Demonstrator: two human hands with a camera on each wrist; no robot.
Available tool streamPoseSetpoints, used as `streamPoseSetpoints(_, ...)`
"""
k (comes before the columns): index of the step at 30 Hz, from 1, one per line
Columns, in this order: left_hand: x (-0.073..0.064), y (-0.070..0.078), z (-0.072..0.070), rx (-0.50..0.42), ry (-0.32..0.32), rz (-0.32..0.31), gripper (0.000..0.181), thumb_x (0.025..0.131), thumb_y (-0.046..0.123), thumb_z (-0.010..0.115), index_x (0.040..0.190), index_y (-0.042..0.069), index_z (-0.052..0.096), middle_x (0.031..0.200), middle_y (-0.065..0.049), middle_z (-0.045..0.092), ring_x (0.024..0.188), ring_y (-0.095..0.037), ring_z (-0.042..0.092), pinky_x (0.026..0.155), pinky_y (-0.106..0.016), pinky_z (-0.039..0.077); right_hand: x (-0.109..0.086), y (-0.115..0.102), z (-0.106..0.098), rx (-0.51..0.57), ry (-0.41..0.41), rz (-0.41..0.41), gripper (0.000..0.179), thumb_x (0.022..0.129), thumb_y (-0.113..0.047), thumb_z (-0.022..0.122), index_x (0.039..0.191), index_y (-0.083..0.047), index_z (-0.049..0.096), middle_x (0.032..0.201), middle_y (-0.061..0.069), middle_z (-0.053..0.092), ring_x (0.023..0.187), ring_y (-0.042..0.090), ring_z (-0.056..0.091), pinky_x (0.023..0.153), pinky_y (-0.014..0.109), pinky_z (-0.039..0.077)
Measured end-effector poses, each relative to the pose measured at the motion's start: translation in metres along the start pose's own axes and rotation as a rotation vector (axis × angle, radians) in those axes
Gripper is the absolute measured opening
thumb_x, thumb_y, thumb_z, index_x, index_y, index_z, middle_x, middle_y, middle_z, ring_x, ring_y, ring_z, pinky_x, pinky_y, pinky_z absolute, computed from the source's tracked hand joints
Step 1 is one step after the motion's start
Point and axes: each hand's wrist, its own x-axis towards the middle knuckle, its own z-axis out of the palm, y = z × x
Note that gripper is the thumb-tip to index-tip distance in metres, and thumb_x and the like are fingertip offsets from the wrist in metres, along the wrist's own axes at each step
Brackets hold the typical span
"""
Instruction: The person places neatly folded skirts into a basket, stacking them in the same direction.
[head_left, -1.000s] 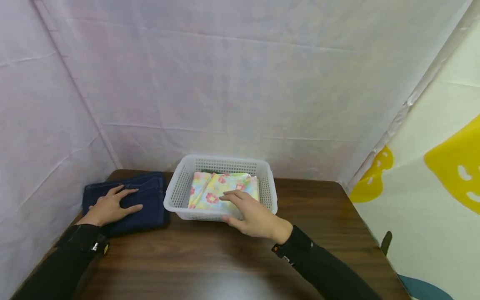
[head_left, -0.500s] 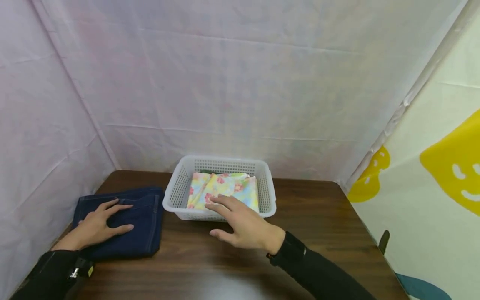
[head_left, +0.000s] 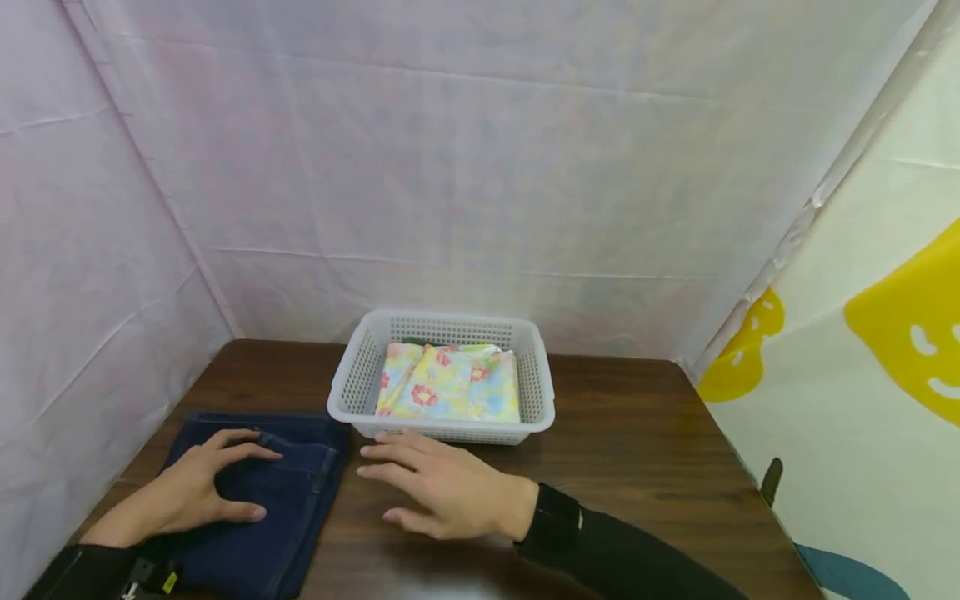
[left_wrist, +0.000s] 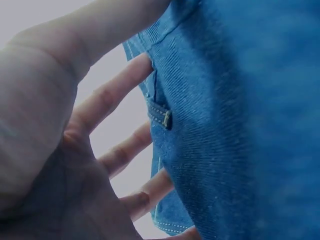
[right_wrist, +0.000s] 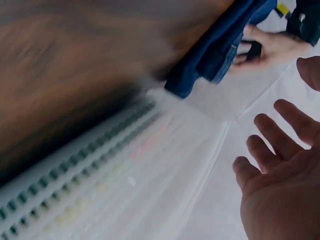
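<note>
Head view shows a person's left hand reaching in from the lower left, laid across a folded denim garment, with the fingers spread toward the right and the thumb held apart on the near side. These fingers press on the cloth rather than close round it; in the left wrist view they look fairly straight where they meet the denim near a belt loop, though some tips are hidden by the fabric.

From the lower right, a forearm in a black sleeve brings the right hand over the table, its fingers relaxed, slightly bent and free of any object.

A white perforated basket stands behind the right hand (whose fingertips overlap its front wall from this angle). Inside lies a folded floral cloth. Pale sheeting rises behind the table, and yellow smiling shapes mark the panel at the right.

The denim garment lies at the table's left side, directly under the left fingers; the right fingertips point toward its right edge, near but apart.
</note>
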Motion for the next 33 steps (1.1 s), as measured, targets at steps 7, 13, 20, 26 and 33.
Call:
streamPoseSetpoints(7, -0.001, 0.029, 0.009, -0.001, -0.070, 0.012, 0.071, 0.069, 0.073, 0.077, 0.131, 0.042, 0.061, 0.146, -0.013, 0.042, 0.121, -0.055, 0.045, 0.083, -0.072, 0.043, 0.011, -0.015, 0.020, -0.032, -0.218, 0.014, 0.065, 0.109, -0.048, 0.037, 0.160, -0.012, 0.022, 0.166, 0.003, 0.014, 0.151, 0.017, -0.002, 0.121, 0.035, 0.005)
streamPoseSetpoints(13, 0.005, 0.063, 0.018, -0.008, -0.103, 0.027, 0.069, 0.072, 0.075, 0.074, 0.133, 0.044, 0.061, 0.148, -0.010, 0.040, 0.122, -0.050, 0.046, 0.081, -0.072, 0.045, 0.005, -0.015, 0.035, 0.023, -0.312, 0.085, 0.064, 0.109, -0.054, 0.024, 0.162, -0.023, 0.008, 0.166, -0.005, 0.008, 0.151, 0.017, 0.004, 0.121, 0.034, 0.012)
streamPoseSetpoints(20, 0.018, 0.098, 0.032, -0.011, -0.184, 0.055, 0.073, 0.077, 0.074, 0.070, 0.142, 0.048, 0.052, 0.153, -0.009, 0.034, 0.128, -0.049, 0.042, 0.078, -0.081, 0.037, -0.025, -0.008, 0.026, 0.091, -0.274, 0.180, 0.054, 0.111, -0.052, 0.021, 0.156, -0.027, 0.034, 0.157, -0.011, 0.034, 0.146, 0.014, 0.027, 0.116, 0.038, 0.030)
streamPoseSetpoints(26, 0.025, 0.127, 0.042, -0.114, -0.261, 0.143, 0.081, 0.079, 0.069, 0.073, 0.150, 0.044, 0.044, 0.160, -0.010, 0.024, 0.136, -0.047, 0.036, 0.085, -0.077, 0.040, -0.060, 0.001, 0.011, 0.059, -0.179, 0.251, 0.043, 0.110, -0.050, 0.034, 0.141, -0.026, 0.053, 0.142, -0.010, 0.050, 0.132, 0.011, 0.045, 0.107, 0.039, 0.041)
streamPoseSetpoints(33, 0.033, 0.152, 0.059, -0.202, -0.307, 0.257, 0.073, 0.083, 0.065, 0.072, 0.147, 0.042, 0.046, 0.164, -0.009, 0.015, 0.137, -0.044, 0.038, 0.092, -0.068, 0.043, -0.099, 0.011, -0.002, 0.067, -0.118, 0.369, 0.034, 0.107, -0.050, 0.046, 0.126, -0.026, 0.062, 0.126, -0.014, 0.056, 0.117, 0.009, 0.054, 0.098, 0.041, 0.048)
